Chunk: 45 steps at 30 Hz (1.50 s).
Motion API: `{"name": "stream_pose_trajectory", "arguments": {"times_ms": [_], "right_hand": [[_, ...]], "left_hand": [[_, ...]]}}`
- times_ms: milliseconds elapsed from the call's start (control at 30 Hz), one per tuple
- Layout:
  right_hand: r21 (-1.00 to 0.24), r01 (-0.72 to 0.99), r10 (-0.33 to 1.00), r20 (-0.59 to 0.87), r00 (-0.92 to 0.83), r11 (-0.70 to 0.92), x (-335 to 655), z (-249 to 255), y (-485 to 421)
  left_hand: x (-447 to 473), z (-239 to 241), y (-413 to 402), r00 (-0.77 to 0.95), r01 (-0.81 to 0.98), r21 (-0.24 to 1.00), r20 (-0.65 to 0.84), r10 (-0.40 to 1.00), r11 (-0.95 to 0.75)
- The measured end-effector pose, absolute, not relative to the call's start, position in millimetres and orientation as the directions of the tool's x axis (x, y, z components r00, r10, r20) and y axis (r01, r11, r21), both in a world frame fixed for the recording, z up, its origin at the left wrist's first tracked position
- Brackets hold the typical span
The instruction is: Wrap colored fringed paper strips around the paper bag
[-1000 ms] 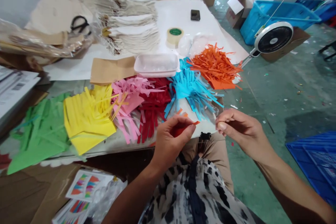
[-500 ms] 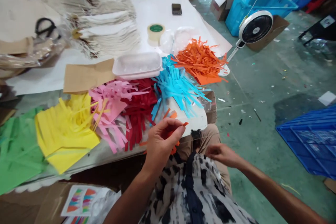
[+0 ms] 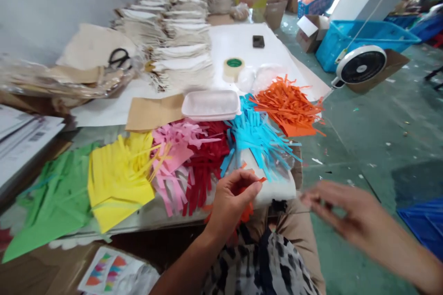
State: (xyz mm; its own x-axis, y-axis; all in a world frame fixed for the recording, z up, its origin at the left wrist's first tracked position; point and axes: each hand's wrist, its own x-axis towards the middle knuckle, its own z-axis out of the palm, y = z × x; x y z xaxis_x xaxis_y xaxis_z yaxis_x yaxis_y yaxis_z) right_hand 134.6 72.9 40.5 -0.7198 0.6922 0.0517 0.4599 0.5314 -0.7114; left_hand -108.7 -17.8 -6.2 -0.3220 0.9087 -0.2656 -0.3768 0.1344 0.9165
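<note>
My left hand (image 3: 237, 196), at the front edge of the table, pinches an orange fringed paper tassel (image 3: 246, 212). A small orange tip shows between thumb and forefinger, while strips hang below the palm. My right hand (image 3: 341, 209) is off to the right above the floor, blurred by motion. Its thumb and fingertips come together in a pinch; what lies between them is too smeared to make out. Behind my left hand is blue fringed paper (image 3: 258, 136), with dark red (image 3: 204, 166) and pink fringed paper (image 3: 176, 147) to its left.
Yellow (image 3: 119, 175) and green fringed paper (image 3: 58, 193) lie at left, an orange pile (image 3: 289, 106) at right. Behind are a plastic tray (image 3: 211, 105), a tape roll (image 3: 234, 69), a phone (image 3: 258, 41), scissors (image 3: 119, 58) and stacked cloth pieces (image 3: 185, 67). A fan (image 3: 362, 65) stands right.
My right hand has moved away to the right, up from near my lap. My left hand keeps its pinch on the orange tassel. The view has shifted left and up.
</note>
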Motion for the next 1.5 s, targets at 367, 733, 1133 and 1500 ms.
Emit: {"name": "stream_pose_trajectory", "arguments": {"times_ms": [367,733,1133,1500], "right_hand": [[-0.157,0.519,0.528,0.023,-0.849,0.84,-151.7,23.8,252.5],[-0.293,0.487,0.534,0.103,-0.839,0.823,-148.9,31.0,243.5],[-0.859,0.115,0.371,0.092,-0.924,0.499,-11.3,47.6,97.5],[-0.902,0.01,0.533,0.246,-0.809,0.431,50.7,20.0,71.0]], "left_hand": [[-144.8,3.8,-29.6,-0.347,-0.459,0.881,-0.297,0.89,0.114],[-162.2,-4.9,-31.9,-0.36,-0.53,0.846,-0.29,0.887,0.062],[-146.7,-4.5,-47.1,-0.306,-0.665,0.747,-0.288,0.907,0.013],[-105.1,0.8,-53.2,-0.128,-0.728,0.67,-0.337,0.933,0.142]]}}
